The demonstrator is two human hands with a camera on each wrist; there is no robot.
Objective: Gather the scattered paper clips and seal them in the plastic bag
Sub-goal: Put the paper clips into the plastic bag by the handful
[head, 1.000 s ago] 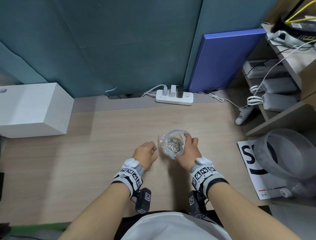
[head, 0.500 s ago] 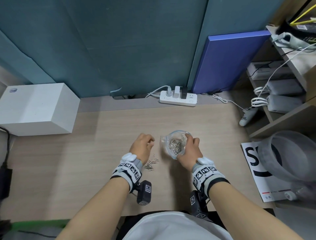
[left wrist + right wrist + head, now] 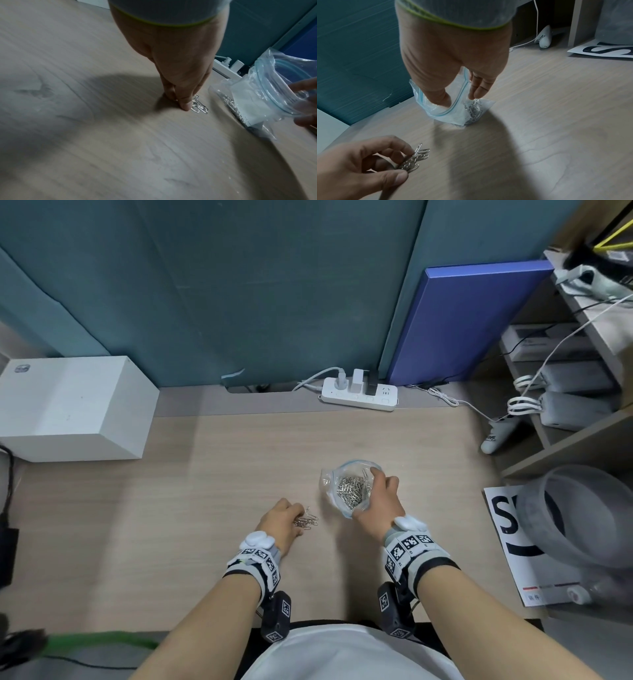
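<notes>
A small clear zip bag (image 3: pixel 330 479) stands on the wooden desk (image 3: pixel 205 508) with its mouth held wide. Inside it lies a heap of silver paper clips (image 3: pixel 352 489). My right hand (image 3: pixel 371 491) grips the bag's rim; in the right wrist view its thumb sits inside the bag (image 3: pixel 453 116) and its fingers (image 3: pixel 479 88) outside. Left of the bag, my left hand (image 3: pixel 298 518) rests low on the desk and pinches a loose bunch of clips (image 3: pixel 308 521). That bunch of clips (image 3: pixel 414 160) lies between thumb and fingers, and the clips (image 3: pixel 199 106) touch the desk.
A white box (image 3: pixel 75 405) stands at the far left and a power strip (image 3: pixel 359 397) along the back edge. At the right are shelves with cables, a grey cylinder (image 3: pixel 579 515) and a printed sheet (image 3: pixel 507 525).
My left hand drew back from beside the bag, moved left and toward me, and closed its fingers on the loose clips on the desk. The right hand kept holding the bag open.
</notes>
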